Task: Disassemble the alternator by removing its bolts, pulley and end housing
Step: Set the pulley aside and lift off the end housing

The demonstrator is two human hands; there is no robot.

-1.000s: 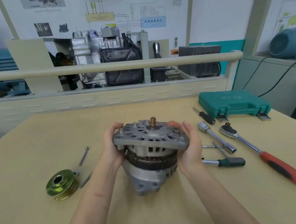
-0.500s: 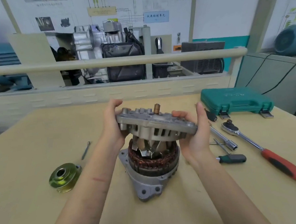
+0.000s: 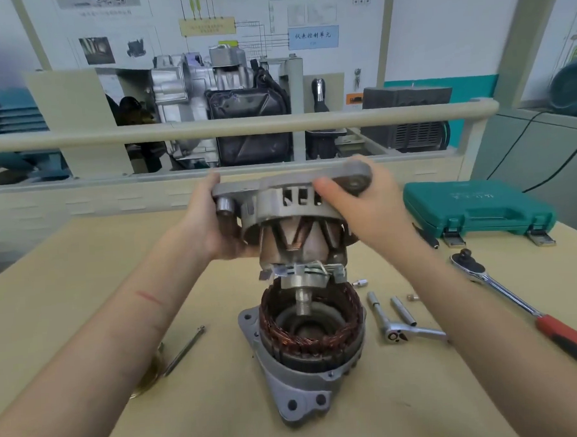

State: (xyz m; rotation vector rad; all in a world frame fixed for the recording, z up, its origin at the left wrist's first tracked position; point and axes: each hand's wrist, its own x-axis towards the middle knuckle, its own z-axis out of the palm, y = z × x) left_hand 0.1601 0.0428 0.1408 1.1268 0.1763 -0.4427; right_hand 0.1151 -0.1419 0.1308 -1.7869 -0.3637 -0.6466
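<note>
Aloft, both hands' fingers gripping ribbed cast-metal end housing [image 3: 289, 198] with clawed rotor [image 3: 302, 244], copper-wound stator ring [image 3: 311, 330] below

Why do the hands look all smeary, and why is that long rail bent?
Head view: the right hand and left hand gripping the end housing are motion-blurred; the stator on the table looks sharper. The wide-angle lens bows the rail. Lighting is soft, shadows faint.

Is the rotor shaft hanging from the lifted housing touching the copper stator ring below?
Cannot tell. In the head view the threaded rotor shaft dips inside the copper-wound stator ring of the grey rear housing, but depth hides any gap or contact.
</note>
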